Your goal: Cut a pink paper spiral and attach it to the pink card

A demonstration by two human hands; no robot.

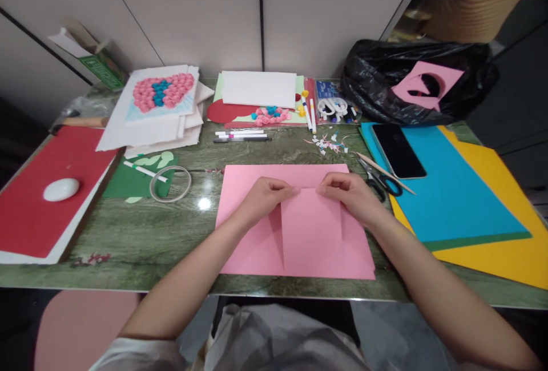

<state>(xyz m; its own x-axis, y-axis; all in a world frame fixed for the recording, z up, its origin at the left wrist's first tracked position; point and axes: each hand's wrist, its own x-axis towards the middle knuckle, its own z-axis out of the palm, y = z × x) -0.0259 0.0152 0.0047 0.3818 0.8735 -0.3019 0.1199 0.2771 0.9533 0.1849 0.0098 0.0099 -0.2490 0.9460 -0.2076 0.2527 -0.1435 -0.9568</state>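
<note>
A smaller piece of pink paper (311,234) is raised over the large pink sheets (248,174) on the table. My left hand (270,195) pinches its upper left corner between thumb and fingertips. At the upper right corner, my right hand (349,193) pinches the same piece. Its top edge runs straight between both hands, and its lower part hangs toward the table's front edge. Whether the piece is folded, I cannot tell. Right of my right hand lie black-handled scissors (379,178) and a pointed wooden stick (385,172).
Blue paper (454,188) and yellow paper (509,188) lie right, under a phone (398,151). A tape roll (170,184), green paper (115,180) and red paper (38,211) are left. Behind are pens (242,136), paper scraps (327,144) and a black bag (368,85).
</note>
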